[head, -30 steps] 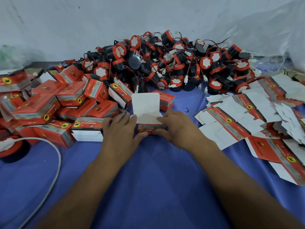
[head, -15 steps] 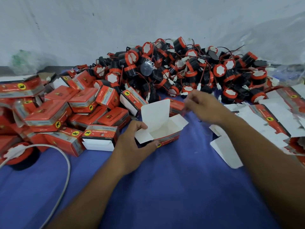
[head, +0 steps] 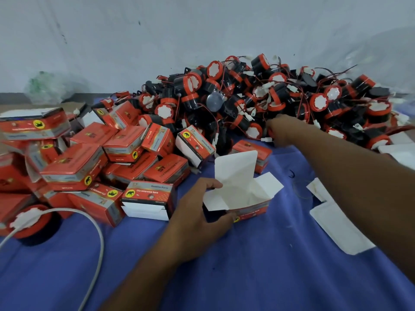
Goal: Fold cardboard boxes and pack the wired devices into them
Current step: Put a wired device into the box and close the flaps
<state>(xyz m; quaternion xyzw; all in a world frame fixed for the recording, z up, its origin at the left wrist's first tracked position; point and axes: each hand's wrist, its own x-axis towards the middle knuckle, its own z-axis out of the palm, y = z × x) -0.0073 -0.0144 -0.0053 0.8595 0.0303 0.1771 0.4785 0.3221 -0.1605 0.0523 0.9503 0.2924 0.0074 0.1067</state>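
A small red cardboard box (head: 246,198) stands on the blue cloth with its white flaps open and its lid flap upright. My left hand (head: 197,212) grips its left end, thumb on the near side. My right hand (head: 281,131) reaches into the front edge of a big heap of black-and-orange wired devices (head: 265,97) at the back; its fingertips are among the devices and I cannot see whether they hold one.
Several closed red boxes (head: 94,158) are piled at the left. Flat white box blanks (head: 336,225) lie at the right, partly under my right arm. A white cable (head: 94,239) and an orange-rimmed device (head: 29,223) lie at the near left. A grey wall (head: 157,37) stands behind.
My right hand left the box and moved back and right into the device heap. The left hand kept hold of the box, whose flaps opened.
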